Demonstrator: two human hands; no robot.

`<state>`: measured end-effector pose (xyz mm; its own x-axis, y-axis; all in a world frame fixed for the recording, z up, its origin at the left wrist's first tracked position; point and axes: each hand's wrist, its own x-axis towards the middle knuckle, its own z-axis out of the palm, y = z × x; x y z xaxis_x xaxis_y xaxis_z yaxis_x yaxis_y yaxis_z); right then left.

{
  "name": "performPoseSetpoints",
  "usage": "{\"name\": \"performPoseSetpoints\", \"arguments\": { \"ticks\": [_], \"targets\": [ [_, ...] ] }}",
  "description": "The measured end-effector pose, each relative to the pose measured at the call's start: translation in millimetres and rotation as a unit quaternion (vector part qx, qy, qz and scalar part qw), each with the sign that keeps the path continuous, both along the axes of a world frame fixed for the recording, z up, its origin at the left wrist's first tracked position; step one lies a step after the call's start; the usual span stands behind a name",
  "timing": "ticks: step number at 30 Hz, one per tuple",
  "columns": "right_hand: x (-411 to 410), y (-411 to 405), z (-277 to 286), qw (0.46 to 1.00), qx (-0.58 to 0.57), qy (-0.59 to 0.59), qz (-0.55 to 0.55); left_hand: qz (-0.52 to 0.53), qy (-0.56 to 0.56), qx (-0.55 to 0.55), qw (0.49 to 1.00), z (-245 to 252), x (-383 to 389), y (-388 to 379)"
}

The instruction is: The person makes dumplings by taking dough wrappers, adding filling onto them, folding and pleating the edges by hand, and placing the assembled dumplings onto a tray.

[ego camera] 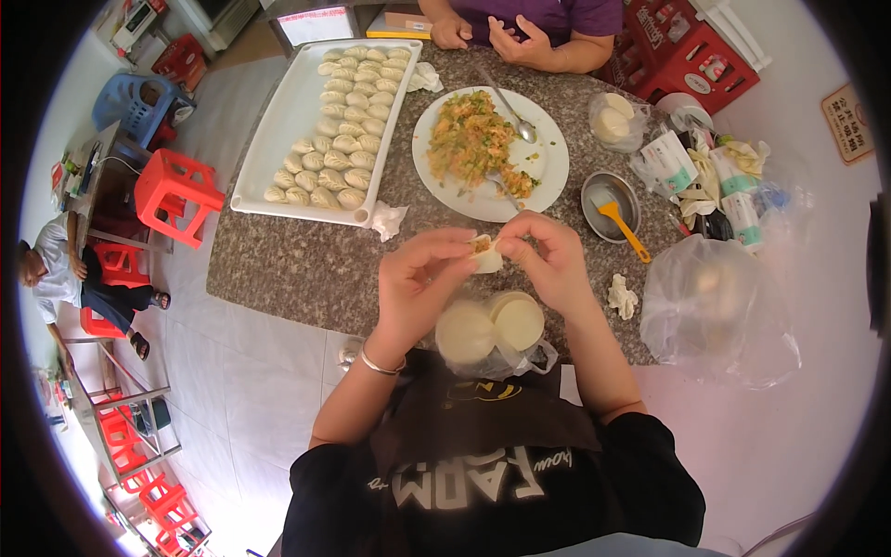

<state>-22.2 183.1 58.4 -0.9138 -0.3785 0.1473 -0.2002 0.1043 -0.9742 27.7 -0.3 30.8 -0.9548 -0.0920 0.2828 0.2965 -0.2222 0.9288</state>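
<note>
Between my two hands I hold a partly folded dumpling [489, 262], with orange filling showing at its open top. My left hand [422, 273] grips its left side between thumb and fingers. The thumb and fingertips of my right hand [546, 254] pinch its right edge. Just below them, two stacks of round dumpling wrappers [465, 331] rest on a clear plastic bag [511, 363]. Beyond my hands lies a large white plate [550, 174] of chopped filling [463, 136] with two metal spoons. To the left, a white tray [278, 132] carries rows of pleated dumplings [337, 160].
A metal bowl [593, 221] with an orange brush [623, 230] stands right of the plate. Bagged wrappers [616, 120], tissue packs [665, 161] and a clear plastic bag [717, 306] line the table's right side. Across the granite table [278, 271] are another person's hands [522, 43]. Red stools [177, 195] stand left.
</note>
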Motion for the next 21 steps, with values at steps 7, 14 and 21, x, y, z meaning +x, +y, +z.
{"name": "performPoseSetpoints", "arguments": {
  "ticks": [7,14,21],
  "targets": [
    [3,-5,11,0.994,0.056,0.095,-0.001,-0.029,-0.006,-0.033,0.999,2,0,0],
    [2,-6,7,0.970,0.107,0.218,-0.021,-0.009,-0.099,0.048,0.994,12,0,3],
    [-4,-4,14,0.996,0.043,0.065,0.034,-0.049,-0.001,-0.017,0.999,1,-1,-5]
  ]
}}
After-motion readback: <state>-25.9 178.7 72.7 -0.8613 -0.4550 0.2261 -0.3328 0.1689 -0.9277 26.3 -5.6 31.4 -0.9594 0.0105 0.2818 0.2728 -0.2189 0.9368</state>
